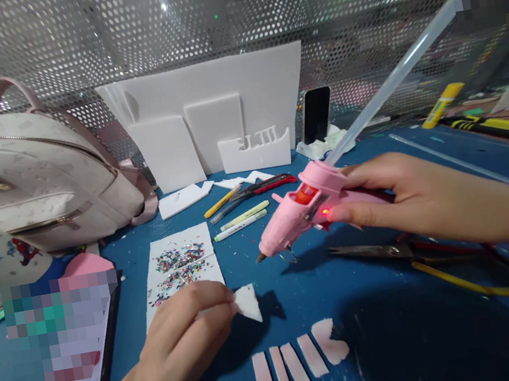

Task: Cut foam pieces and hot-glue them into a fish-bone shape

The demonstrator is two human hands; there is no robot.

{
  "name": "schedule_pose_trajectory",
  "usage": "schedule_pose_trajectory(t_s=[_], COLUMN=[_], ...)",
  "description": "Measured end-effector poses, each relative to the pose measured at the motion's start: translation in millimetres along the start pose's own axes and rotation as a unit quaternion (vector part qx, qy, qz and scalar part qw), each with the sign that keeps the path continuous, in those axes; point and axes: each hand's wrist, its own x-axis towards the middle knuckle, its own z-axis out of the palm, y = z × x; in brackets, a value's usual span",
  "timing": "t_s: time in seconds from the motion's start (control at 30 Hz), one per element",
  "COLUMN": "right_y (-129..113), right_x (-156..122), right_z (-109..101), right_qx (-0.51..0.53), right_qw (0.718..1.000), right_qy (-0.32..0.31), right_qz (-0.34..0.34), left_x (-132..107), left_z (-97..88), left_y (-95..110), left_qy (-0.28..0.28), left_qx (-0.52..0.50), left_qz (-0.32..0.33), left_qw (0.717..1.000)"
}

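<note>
The right hand [396, 193] clasps the glue gun [298, 216], nozzle pointing down-left toward the foam piece [248, 302] pinched by the left hand [183, 345].

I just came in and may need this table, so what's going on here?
A person's right hand holds a pink glue gun, its red light on, nozzle aimed down toward the blue table. The left hand pinches a small white foam piece, apart from the nozzle. Five cut pieces lie in a row nearer the person, and a sheet strewn with glitter bits lies behind the left hand.
</note>
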Motion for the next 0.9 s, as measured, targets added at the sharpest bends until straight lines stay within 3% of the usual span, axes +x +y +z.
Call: schedule_pose_trajectory(t_s=[0.07, 0.2, 0.43, 0.53, 0.67, 0.9], right_y=[0, 15, 80, 111, 145, 151], right_x=[1, -3, -57, -90, -123, -145], right_z=[-2, -8, -36, -46, -46, -30], right_qx=[0.001, -0.01, -0.06, -0.079, -0.086, -0.104], right_qw=[0.999, 0.991, 0.945, 0.915, 0.889, 0.887], right_qy=[0.027, 0.091, 0.154, 0.207, 0.233, 0.231], right_qz=[0.025, 0.098, 0.282, 0.337, 0.384, 0.387], left_x=[6, 12, 5, 5, 7, 11], left_z=[0.2, 3.5, 11.5, 11.8, 10.9, 10.3], left_y=[-3, -1, 1, 3, 10, 17], left_qy=[0.013, 0.024, 0.004, -0.015, -0.046, -0.038], left_qx=[-0.028, -0.069, -0.122, -0.14, -0.153, -0.149], left_qz=[-0.008, -0.106, -0.245, -0.253, -0.254, -0.247], left_qw=[0.999, 0.992, 0.962, 0.957, 0.954, 0.957])
